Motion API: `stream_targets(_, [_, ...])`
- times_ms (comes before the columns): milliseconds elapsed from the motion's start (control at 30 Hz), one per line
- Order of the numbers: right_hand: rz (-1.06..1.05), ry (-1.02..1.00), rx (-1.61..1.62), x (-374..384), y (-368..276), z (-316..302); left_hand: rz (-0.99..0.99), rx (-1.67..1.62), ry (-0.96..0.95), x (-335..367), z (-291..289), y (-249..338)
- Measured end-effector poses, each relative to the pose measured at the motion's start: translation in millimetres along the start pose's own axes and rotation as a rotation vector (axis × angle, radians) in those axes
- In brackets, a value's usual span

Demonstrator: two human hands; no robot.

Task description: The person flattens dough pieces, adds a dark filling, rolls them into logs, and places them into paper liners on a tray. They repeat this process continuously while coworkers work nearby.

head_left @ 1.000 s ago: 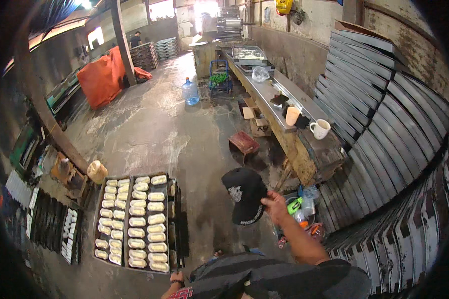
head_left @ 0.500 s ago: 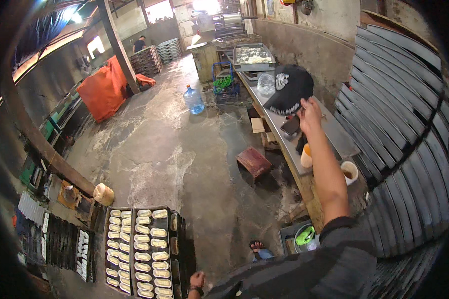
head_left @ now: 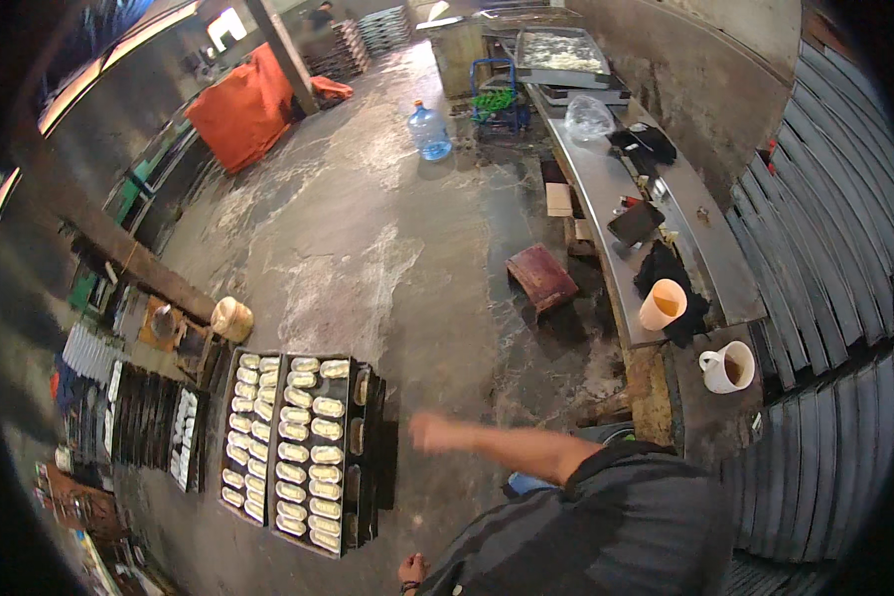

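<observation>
My right hand (head_left: 439, 434) is blurred by motion, out over the floor just right of the trays. Its finger shape is smeared. Low at the bottom edge, my left hand (head_left: 413, 568) hangs with curled fingers and nothing visible in it. Nearest to both hands is the stack of dark metal trays (head_left: 346, 497), its top filled with rows of small oval molds (head_left: 295, 451) holding a pale filling. A black cap (head_left: 646, 144) lies on the long metal-topped table (head_left: 606, 184), away from my hands.
The table also bears a clear plastic bag (head_left: 588, 117), a dark wallet-like object (head_left: 636, 223) and an orange cup (head_left: 663, 304). A white mug (head_left: 727, 368) stands near its end. A reddish stool (head_left: 542, 276) and a blue water jug (head_left: 429, 131) stand on the floor. Stacked metal sheets (head_left: 815, 199) line the right.
My right hand has let go of the black cap, which now rests on the table, and has swung left and down toward the trays. The view has shifted too. My left hand stays low.
</observation>
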State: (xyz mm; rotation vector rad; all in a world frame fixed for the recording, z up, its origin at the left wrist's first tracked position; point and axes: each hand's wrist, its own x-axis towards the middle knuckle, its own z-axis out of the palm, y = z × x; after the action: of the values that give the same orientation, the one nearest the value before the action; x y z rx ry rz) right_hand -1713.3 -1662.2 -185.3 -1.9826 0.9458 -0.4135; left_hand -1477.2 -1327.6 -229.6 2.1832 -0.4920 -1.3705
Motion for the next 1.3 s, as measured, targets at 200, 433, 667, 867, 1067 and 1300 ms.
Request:
stream_targets(200, [-0.565, -0.966, -0.059, -112.8, -86.8, 189.7, 0.046, -0.017, 0.191, -59.5, -3.8, -102.4])
stream_targets(433, [0.169, -0.717, -0.751, -117.8, -24.0, 168.6, -0.411, -0.109, 0.595, -176.5, -43.1, -348.8])
stream_targets(667, [-0.111, -0.756, -1.016, -85.8, 40.3, 219.7, -1.114, -0.137, 0.619, -325.1, -15.4, -536.8])
stream_targets(867, [-0.123, -0.958, -1.040, -29.3, -43.1, 294.8, -0.900, -0.562, 0.772, -332.4, -16.8, -514.2])
stream_targets(1067, [-0.308, -1.002, -1.240, 82.9, -81.2, 385.1, -0.797, -0.716, 0.871, -297.7, -98.8, -471.9])
stream_targets(1300, [-0.982, -0.888, -0.847, 181.2, -319.2, 707.8, -0.902, -0.799, 1.181, -281.8, -215.2, -509.8])
